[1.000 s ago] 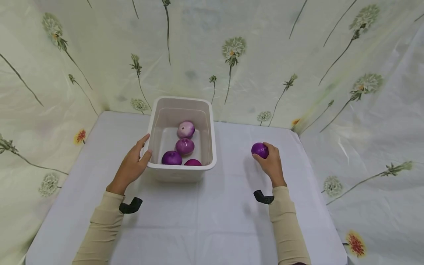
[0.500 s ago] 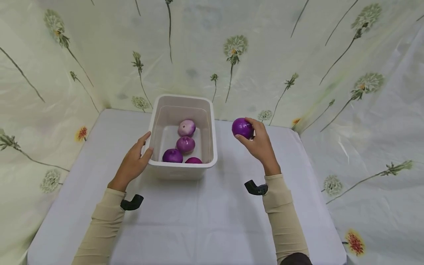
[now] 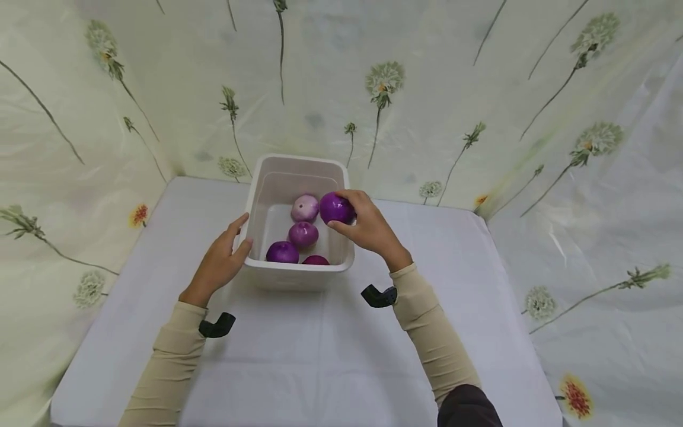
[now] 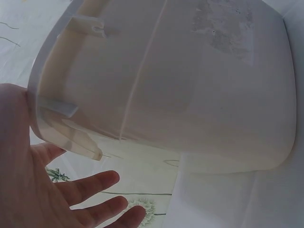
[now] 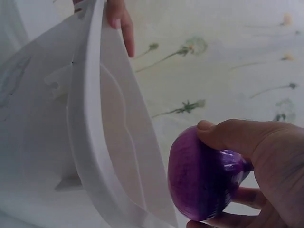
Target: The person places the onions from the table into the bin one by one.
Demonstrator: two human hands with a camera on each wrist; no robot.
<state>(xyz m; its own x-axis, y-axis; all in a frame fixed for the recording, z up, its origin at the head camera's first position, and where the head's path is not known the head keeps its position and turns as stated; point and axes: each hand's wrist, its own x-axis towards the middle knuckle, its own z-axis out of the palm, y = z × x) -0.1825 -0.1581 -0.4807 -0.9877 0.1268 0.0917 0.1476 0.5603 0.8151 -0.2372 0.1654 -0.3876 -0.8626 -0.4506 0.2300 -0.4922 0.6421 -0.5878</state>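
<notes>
My right hand (image 3: 369, 226) holds a purple onion (image 3: 337, 208) between thumb and fingers, over the right side of the white plastic bin (image 3: 348, 249). In the right wrist view this onion (image 5: 202, 175) is glossy, its narrow end toward my palm, near the bin's rim. Inside the bin lie a pale purple onion (image 3: 305, 208), a mid-purple onion (image 3: 303, 235), a dark purple onion (image 3: 283, 252) and a magenta onion (image 3: 316, 260), partly hidden by the front wall. My left hand (image 3: 220, 261) touches the bin's left rim; its fingers spread straight along the outside in the left wrist view.
The bin stands at the back of a table with a white cloth (image 3: 315, 356). Flower-printed sheeting (image 3: 320, 77) rises behind the table and on both sides. A black wrist mount (image 3: 379, 296) juts from the right sleeve, another wrist mount (image 3: 217, 325) from the left.
My right hand has lifted the onion from the right of the table and carried it left, over the bin. My left hand has stayed at the bin's left rim.
</notes>
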